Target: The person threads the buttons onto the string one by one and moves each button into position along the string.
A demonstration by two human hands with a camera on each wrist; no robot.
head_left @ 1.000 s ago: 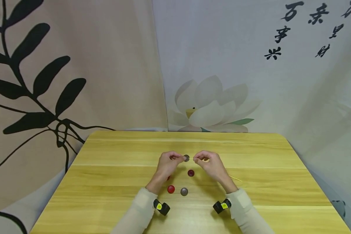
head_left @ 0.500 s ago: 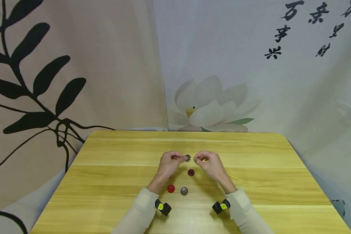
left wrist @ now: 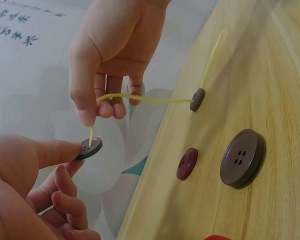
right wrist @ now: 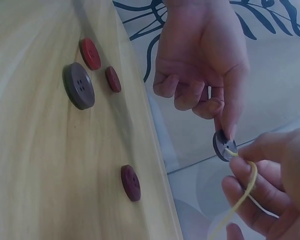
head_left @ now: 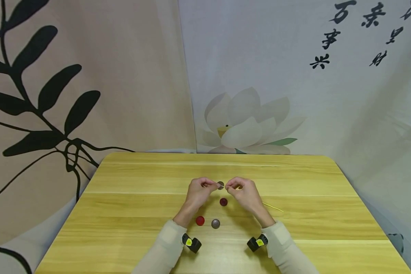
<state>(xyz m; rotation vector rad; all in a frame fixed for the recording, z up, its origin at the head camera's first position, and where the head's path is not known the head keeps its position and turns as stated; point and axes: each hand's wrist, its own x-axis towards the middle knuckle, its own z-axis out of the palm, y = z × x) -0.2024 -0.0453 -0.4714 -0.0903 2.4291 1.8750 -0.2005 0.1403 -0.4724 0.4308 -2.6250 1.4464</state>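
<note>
On the table point(head_left: 328, 213)
From the middle button point(head_left: 223, 202): left button point(head_left: 200, 220) at eight o'clock, near button point(head_left: 215, 223) seven, cord point(head_left: 273, 207) three.

The left forearm point(head_left: 166, 243) slants toward one o'clock, the right forearm point(head_left: 289, 243) toward eleven, both sleeved almost to the wrist. The left hand point(head_left: 198, 192) bends inward, its fingertips toward three o'clock, thumb and index pinched, the other fingers curled toward the palm. The right hand point(head_left: 244, 192) mirrors it, fingertips toward nine o'clock, thumb also pressed in a pinch, remaining fingers bent. The two pinches sit close together, just short of touching.
</note>
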